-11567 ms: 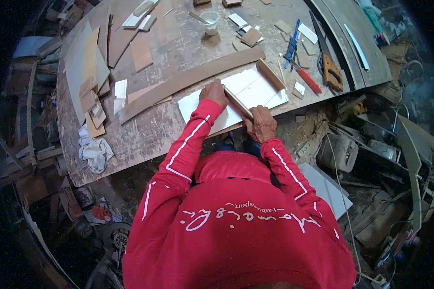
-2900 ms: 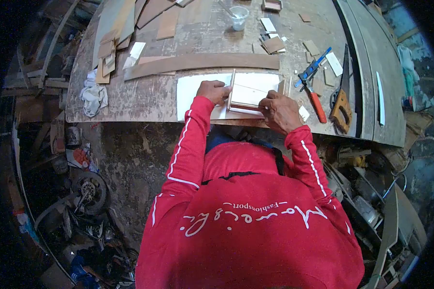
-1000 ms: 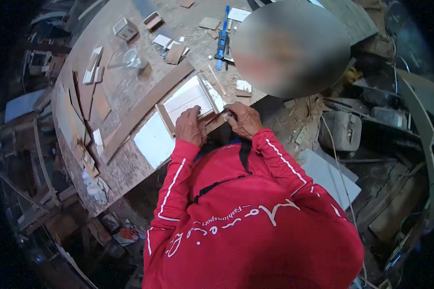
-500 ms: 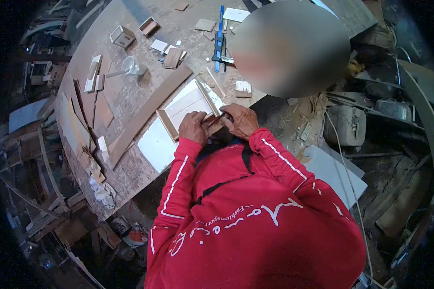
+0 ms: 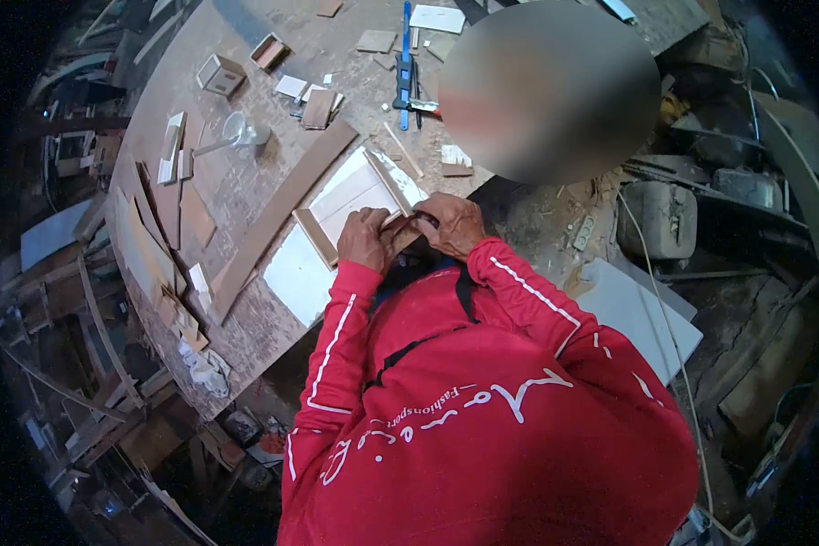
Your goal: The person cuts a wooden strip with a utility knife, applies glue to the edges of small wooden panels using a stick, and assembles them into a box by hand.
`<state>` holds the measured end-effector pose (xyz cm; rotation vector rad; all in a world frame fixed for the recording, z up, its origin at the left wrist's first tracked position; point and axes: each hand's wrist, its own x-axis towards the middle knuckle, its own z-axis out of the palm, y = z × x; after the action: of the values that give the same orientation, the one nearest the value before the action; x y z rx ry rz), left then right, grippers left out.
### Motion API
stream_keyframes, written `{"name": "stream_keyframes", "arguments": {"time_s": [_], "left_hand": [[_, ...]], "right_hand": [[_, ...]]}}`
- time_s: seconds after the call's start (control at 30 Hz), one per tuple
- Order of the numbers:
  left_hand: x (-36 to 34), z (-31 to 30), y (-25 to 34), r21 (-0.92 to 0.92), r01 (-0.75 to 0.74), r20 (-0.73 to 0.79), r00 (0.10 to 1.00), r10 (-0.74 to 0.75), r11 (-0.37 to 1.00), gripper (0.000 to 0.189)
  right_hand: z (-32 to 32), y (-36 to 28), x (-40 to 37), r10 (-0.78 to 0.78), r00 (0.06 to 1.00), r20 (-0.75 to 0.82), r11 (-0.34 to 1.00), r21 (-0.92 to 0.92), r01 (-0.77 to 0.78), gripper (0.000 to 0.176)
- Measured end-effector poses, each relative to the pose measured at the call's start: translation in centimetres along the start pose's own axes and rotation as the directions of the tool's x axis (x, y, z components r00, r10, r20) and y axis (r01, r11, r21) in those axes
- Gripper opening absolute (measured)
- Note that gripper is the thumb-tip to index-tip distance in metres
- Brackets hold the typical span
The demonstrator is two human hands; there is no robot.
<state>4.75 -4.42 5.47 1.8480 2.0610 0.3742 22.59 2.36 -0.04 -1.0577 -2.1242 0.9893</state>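
Note:
At the table's near edge lies a small white panel (image 5: 350, 202) with a wooden strip standing along its left side (image 5: 316, 238) and another wooden strip (image 5: 388, 182) along its right. A white sheet (image 5: 289, 280) lies beneath them. My left hand (image 5: 364, 239) is closed at the panel's near end, its fingers on a short wooden piece (image 5: 408, 238). The fingers of my right hand (image 5: 453, 225) pinch the other end of this piece, close to the right strip's near end. My fingers hide much of the piece.
A long brown board (image 5: 282, 223) lies left of the sheet. Beyond it are a plastic cup (image 5: 246, 132), two small wooden boxes (image 5: 220, 75) (image 5: 269, 53) and a blue caliper (image 5: 404, 82). Thin wood offcuts (image 5: 146, 227) cover the left side. A cable (image 5: 655, 282) hangs at right.
The view has shifted slightly, so the table items appear a little lower left or higher. Both hands stay at the panel's near end with the wooden piece between them.

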Motion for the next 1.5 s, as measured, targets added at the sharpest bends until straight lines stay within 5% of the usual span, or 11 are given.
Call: {"name": "stream_keyframes", "arguments": {"time_s": [0.3, 0.53, 0.93, 1.3, 1.5], "left_hand": [[0.4, -0.1, 0.2, 0.055, 0.012, 0.02, 1.0, -0.013, 0.998, 0.031], [-0.1, 0.9, -0.1, 0.083, -0.003, -0.076, 0.997, 0.009, 0.997, 0.028], [0.3, 0.1, 0.5, 0.086, 0.038, 0.021, 0.999, -0.04, 0.996, 0.024], [-0.1, 1.5, -1.0, 0.067, -0.027, -0.048, 0.998, 0.03, 0.997, 0.024], [-0.2, 1.2, -0.5, 0.058, -0.014, -0.063, 0.998, 0.017, 0.998, 0.022]], "right_hand": [[1.4, 0.3, -0.2, -0.063, 0.988, -0.143, 0.998, 0.009, 0.065, 0.016], [2.0, 0.4, 0.0, -0.076, 0.989, -0.128, 0.997, -0.028, 0.073, 0.02], [3.2, 0.6, 0.1, -0.032, 0.995, -0.098, 0.999, -0.01, 0.031, 0.025], [3.1, -0.1, 0.1, -0.01, 0.996, -0.094, 0.999, -0.032, 0.007, 0.027], [1.9, -0.9, 0.3, 0.11, 0.994, -0.008, 0.994, 0.027, -0.109, 0.026]]}}
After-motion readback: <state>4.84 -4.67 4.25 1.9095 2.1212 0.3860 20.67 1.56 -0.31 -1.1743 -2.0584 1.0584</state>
